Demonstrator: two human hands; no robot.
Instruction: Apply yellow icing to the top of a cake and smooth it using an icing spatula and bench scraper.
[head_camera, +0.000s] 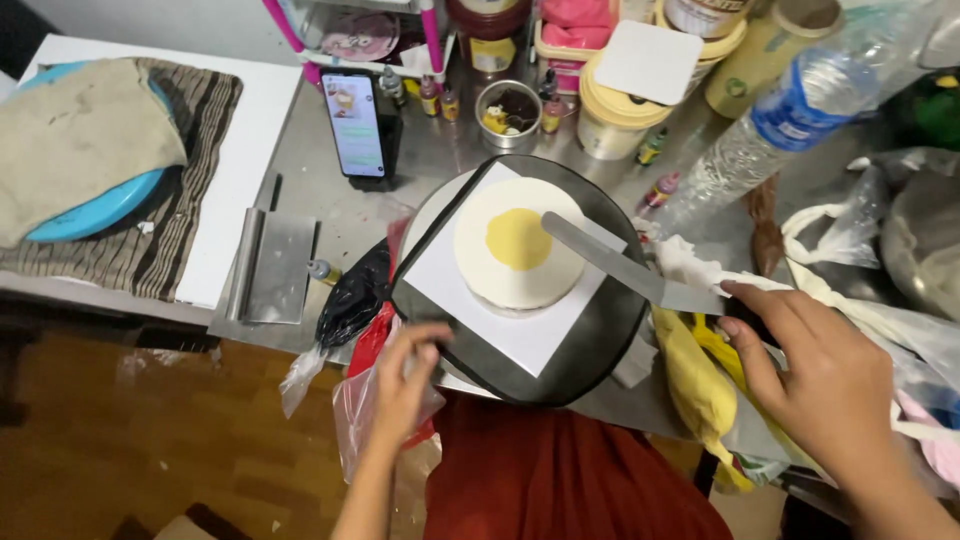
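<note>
Count: one white round cake (520, 258) with one yellow patch (518, 239), on one white square board (520, 335), on one dark turntable (600, 340); one palette knife (610, 262). Two hands: left (405, 385), right (815, 375). Also one phone (357, 125), one steel bench scraper (272, 267), one clear water bottle (780, 120), one yellow piping bag (695, 385), about five small colouring bottles, e.g. (429, 97).

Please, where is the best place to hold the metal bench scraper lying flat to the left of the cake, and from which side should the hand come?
Probably by the rolled handle along the long left edge of the bench scraper. It is thicker and rounded, while the rest is a thin blade lying flat on the steel table. Come from above on the left, where the white board beside it leaves some room.
</note>
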